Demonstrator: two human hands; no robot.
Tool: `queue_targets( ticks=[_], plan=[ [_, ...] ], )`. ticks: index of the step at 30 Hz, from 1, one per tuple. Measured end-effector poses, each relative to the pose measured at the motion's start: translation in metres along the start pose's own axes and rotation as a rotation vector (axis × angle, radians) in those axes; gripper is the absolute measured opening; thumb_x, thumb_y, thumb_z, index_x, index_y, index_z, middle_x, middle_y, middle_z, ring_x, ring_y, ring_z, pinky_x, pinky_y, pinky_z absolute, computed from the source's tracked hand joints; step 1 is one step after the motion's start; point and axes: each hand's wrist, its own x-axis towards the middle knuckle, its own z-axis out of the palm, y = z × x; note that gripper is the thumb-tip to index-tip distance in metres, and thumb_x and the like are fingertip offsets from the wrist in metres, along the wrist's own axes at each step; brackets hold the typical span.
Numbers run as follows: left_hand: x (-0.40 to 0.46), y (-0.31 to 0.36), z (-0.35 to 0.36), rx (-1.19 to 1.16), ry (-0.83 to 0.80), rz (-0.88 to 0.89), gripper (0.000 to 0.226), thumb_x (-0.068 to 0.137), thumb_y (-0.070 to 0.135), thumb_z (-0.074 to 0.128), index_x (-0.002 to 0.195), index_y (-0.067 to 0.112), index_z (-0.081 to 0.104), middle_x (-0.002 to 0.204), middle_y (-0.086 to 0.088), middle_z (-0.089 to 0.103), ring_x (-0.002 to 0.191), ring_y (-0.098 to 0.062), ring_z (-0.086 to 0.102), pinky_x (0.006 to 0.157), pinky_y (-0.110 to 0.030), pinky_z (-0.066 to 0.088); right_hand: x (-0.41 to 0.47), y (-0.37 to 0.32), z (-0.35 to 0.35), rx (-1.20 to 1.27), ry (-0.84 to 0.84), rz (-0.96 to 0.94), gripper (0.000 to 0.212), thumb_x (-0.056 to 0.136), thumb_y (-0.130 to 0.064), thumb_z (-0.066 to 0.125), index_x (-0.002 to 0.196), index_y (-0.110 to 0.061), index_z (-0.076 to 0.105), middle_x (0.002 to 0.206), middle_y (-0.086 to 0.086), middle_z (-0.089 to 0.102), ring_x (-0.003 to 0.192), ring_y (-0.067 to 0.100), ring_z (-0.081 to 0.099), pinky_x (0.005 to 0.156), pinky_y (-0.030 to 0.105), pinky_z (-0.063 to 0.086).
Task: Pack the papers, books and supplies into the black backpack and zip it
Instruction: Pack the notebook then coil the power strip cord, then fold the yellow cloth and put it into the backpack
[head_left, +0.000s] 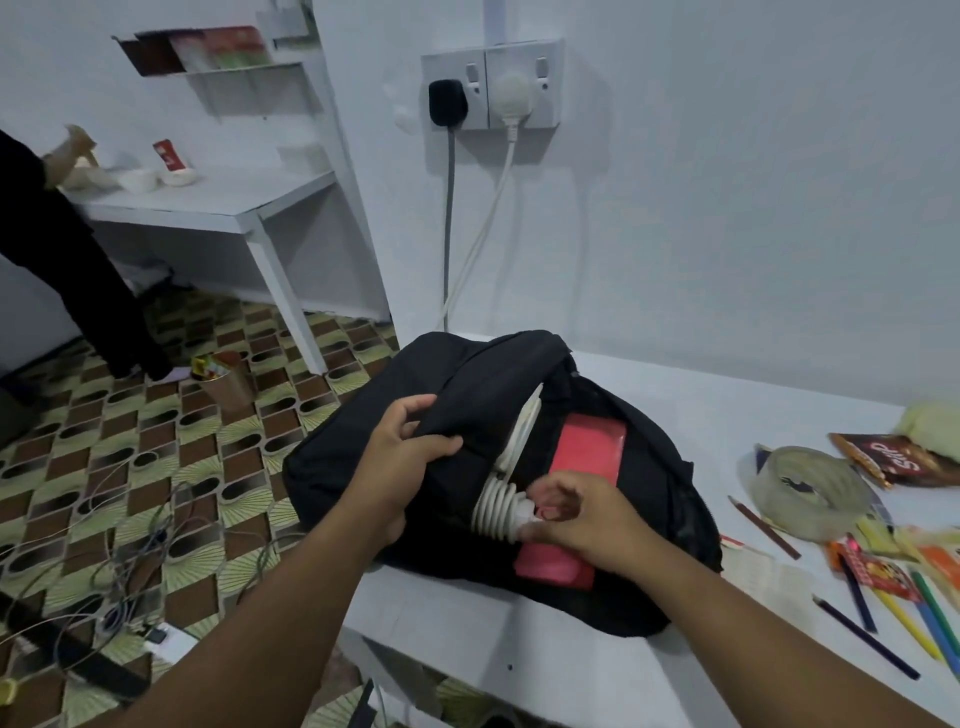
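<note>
White tabletop (675, 415) is carrying the black backpack (363, 467), which is lying on its side at the left end, main compartment gaping open toward the camera. Inside it a red book (584, 449) is lying flat, and a white coiled cable (496, 506) is sitting just left of the book, partly over it.

Left hand (400, 462) is gripping the backpack's upper flap, fingers (415, 408) curled over the fabric edge and holding the opening apart. Right hand (582, 514) is sitting in the opening at the cable's near end, fingers bent and pinching the white plug end against the book.

Right of the backpack, on the tabletop, a roll of tape (810, 491) is lying flat, touching nothing in the bag. Behind it a brown snack wrapper (893, 457) is lying near the edge of view. Coloured pencils (914, 608) are lying scattered at the near right, well apart from the backpack, with one brown pencil (763, 527) lying between tape and bag.
</note>
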Motion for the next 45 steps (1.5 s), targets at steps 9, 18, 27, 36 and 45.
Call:
queue_targets(
  ticks=[9,18,27,36,45],
  plan=[
    [0.000,-0.003,0.016,-0.247,-0.059,-0.117,0.041,0.088,-0.002,0.064,0.122,0.021,0.062,0.113,-0.013,0.073,0.103,-0.034,0.070,0.083,-0.043,0.060,0.011,-0.025,0.052,-0.165,0.096,0.059,0.019,0.057,-0.044,0.076,0.072,-0.033,0.072,0.074,-0.015,0.073,0.079,0.004,0.068,0.080,0.037,0.056],
    [0.004,-0.005,0.010,-0.141,-0.085,-0.137,0.046,0.085,0.006,0.072,0.126,0.023,0.060,0.116,-0.009,0.072,0.103,-0.027,0.071,0.085,-0.042,0.059,0.005,-0.017,0.037,0.148,-0.052,0.080,0.032,0.076,-0.014,0.082,0.108,-0.017,0.074,0.098,0.003,0.077,0.097,0.013,0.072,0.089,0.027,0.055],
    [-0.001,-0.013,0.063,0.873,-0.090,0.316,0.049,0.077,0.064,0.070,0.112,0.038,0.048,0.108,0.014,0.051,0.098,-0.007,0.056,0.083,-0.032,0.050,-0.049,-0.025,-0.047,0.166,0.289,0.041,0.011,0.090,-0.009,0.069,0.096,-0.016,0.076,0.085,0.007,0.077,0.079,0.016,0.073,0.079,0.025,0.056],
    [-0.005,-0.053,0.182,1.033,-0.200,0.706,0.027,0.084,0.041,0.068,0.064,0.028,0.057,0.067,0.012,0.052,0.071,-0.008,0.052,0.067,-0.034,0.050,-0.102,0.002,-0.133,0.081,0.552,0.045,0.012,0.091,-0.011,0.068,0.091,-0.021,0.074,0.080,0.003,0.076,0.077,0.016,0.073,0.072,0.025,0.058],
    [-0.023,-0.102,0.298,0.934,-0.266,0.762,0.035,0.075,0.045,0.066,0.109,0.038,0.066,0.119,0.011,0.054,0.112,-0.017,0.046,0.089,-0.038,0.038,-0.171,0.060,-0.245,0.011,0.747,0.088,0.015,0.089,-0.006,0.069,0.087,-0.020,0.075,0.077,-0.001,0.074,0.067,0.008,0.065,0.062,0.019,0.051]
  ],
)
